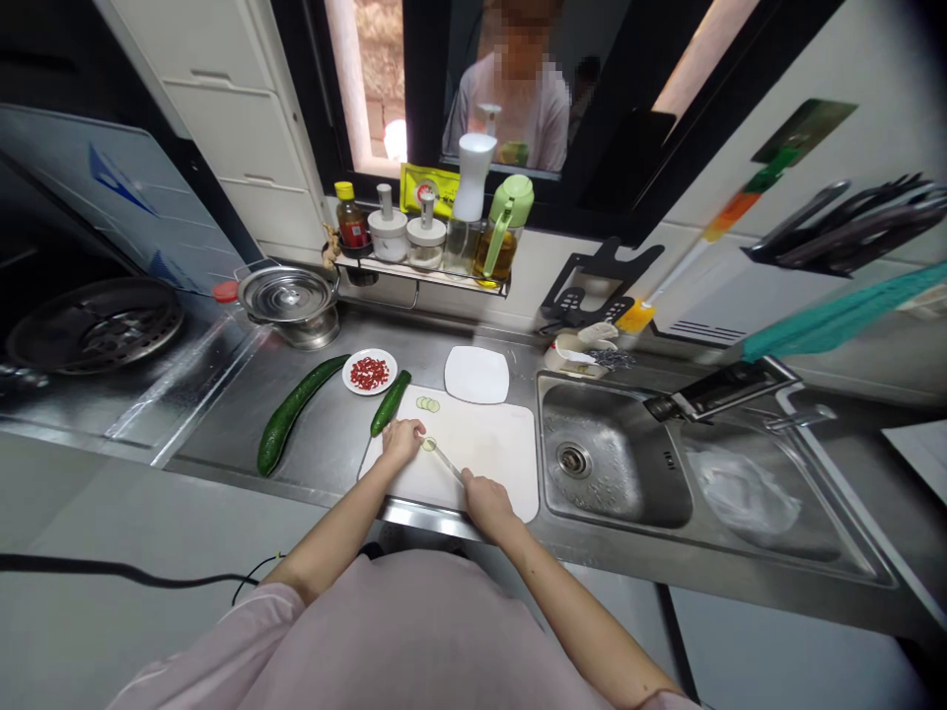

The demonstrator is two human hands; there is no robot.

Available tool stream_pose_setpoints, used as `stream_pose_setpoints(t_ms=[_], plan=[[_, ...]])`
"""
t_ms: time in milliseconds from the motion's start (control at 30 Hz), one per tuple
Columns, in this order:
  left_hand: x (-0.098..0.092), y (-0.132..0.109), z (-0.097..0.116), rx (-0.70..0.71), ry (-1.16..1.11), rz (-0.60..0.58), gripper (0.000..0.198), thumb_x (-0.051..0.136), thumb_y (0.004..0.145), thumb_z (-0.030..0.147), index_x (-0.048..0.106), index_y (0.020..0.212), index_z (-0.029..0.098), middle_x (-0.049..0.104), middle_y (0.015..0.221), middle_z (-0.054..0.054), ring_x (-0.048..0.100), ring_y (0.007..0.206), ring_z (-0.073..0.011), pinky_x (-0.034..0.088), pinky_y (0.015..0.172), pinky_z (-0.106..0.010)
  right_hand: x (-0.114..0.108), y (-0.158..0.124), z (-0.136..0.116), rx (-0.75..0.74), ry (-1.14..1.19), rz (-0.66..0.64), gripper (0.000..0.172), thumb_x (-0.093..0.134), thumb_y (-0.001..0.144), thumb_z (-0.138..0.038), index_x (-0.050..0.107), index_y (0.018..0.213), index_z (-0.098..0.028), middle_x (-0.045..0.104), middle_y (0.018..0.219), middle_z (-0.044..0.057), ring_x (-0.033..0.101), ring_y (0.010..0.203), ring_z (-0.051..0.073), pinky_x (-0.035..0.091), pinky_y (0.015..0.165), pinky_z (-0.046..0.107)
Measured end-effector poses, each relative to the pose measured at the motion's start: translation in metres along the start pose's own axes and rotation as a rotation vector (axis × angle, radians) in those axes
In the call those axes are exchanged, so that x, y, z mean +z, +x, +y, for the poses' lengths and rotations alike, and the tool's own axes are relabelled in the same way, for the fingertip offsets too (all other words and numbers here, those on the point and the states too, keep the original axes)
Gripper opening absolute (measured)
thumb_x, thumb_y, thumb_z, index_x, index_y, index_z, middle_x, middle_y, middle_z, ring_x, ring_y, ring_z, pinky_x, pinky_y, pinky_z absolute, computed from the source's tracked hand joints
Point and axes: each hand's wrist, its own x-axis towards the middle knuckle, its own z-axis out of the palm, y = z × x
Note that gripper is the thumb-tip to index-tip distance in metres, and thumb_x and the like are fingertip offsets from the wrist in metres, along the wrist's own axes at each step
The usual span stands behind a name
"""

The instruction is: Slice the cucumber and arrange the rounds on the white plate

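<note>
My right hand (489, 504) is closed around the handle of a knife (448, 462), its blade pointing left and away over the white cutting board (484, 449). By the blade's tip is a pale green cucumber slice (429, 445). My left hand (402, 443) has curled fingers right beside that slice; whatever lies between them is hidden. A few overlapping cucumber slices (427, 404) lie at the board's far side. A cut length of cucumber (391, 402) rests along the board's left edge, just beyond my left hand. Farther left, a long whole cucumber (296, 414) lies on the steel counter.
A small plate of chopped red pieces (370, 372) and a white square plate (477, 375) stand behind the board. To the right is the sink (614, 483) with its faucet (729, 390). A wok (96, 325), steel pot (288, 301) and seasoning rack (421, 271) surround the counter.
</note>
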Motion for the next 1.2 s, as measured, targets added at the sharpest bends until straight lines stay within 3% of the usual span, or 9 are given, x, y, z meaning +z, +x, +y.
stream_pose_setpoints(t_ms=[433, 833, 1200], plan=[[-0.002, -0.001, 0.002, -0.015, -0.006, -0.022, 0.021, 0.064, 0.078, 0.025, 0.072, 0.096, 0.029, 0.073, 0.096, -0.001, 0.059, 0.105, -0.0218, 0.04, 0.091, -0.032, -0.009, -0.002, -0.003, -0.024, 0.005, -0.02, 0.033, 0.037, 0.087, -0.002, 0.048, 0.115, -0.014, 0.068, 0.099, 0.015, 0.065, 0.098, 0.023, 0.044, 0.076, 0.029], [-0.003, 0.0, 0.001, -0.018, -0.002, -0.03, 0.021, 0.063, 0.078, 0.025, 0.072, 0.098, 0.029, 0.073, 0.098, -0.001, 0.058, 0.105, -0.0224, 0.039, 0.091, -0.034, 0.0, -0.011, 0.008, -0.012, 0.008, -0.032, 0.036, 0.039, 0.083, 0.001, 0.049, 0.114, -0.014, 0.068, 0.1, 0.015, 0.066, 0.096, 0.024, 0.042, 0.073, 0.029], [-0.006, -0.003, 0.004, -0.015, -0.006, -0.027, 0.02, 0.062, 0.078, 0.024, 0.072, 0.095, 0.029, 0.073, 0.095, 0.0, 0.058, 0.105, -0.0224, 0.039, 0.09, -0.034, -0.007, 0.0, 0.001, -0.03, 0.006, -0.022, 0.034, 0.036, 0.086, 0.0, 0.048, 0.114, -0.014, 0.068, 0.1, 0.016, 0.065, 0.098, 0.023, 0.043, 0.075, 0.029]])
